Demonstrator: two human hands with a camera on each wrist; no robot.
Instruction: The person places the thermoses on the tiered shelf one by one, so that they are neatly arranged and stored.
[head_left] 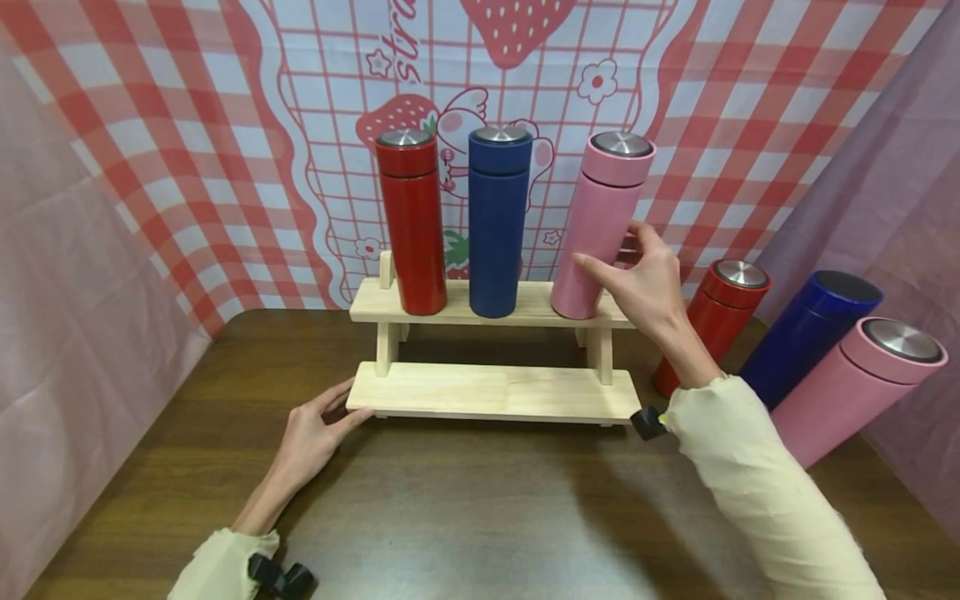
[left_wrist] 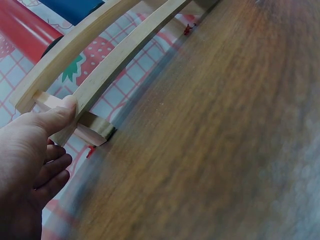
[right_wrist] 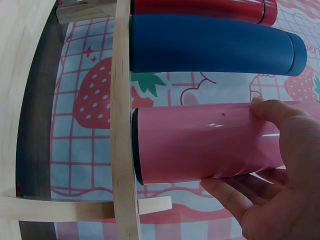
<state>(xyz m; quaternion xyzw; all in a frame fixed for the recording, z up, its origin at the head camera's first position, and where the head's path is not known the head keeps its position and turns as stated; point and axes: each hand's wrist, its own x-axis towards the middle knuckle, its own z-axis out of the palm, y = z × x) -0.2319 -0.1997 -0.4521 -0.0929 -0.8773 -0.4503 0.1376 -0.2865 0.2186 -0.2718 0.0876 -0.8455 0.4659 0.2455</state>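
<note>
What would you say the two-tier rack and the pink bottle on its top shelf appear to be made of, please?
The rack looks like pale unfinished wood: light grain, square-cut slats. The pink bottle, gripped by the right hand, seems to be coated metal with a glossy finish, judging by highlights in the right wrist view; its cap top looks like brushed steel. The body could be plastic.

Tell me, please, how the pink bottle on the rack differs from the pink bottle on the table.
The pink bottle on the rack stands on the upper shelf, slightly tilted, gripped by the right hand. The pink bottle on the table leans far more steeply beside the rack, untouched. Both share a pink body and a silver lid top.
</note>
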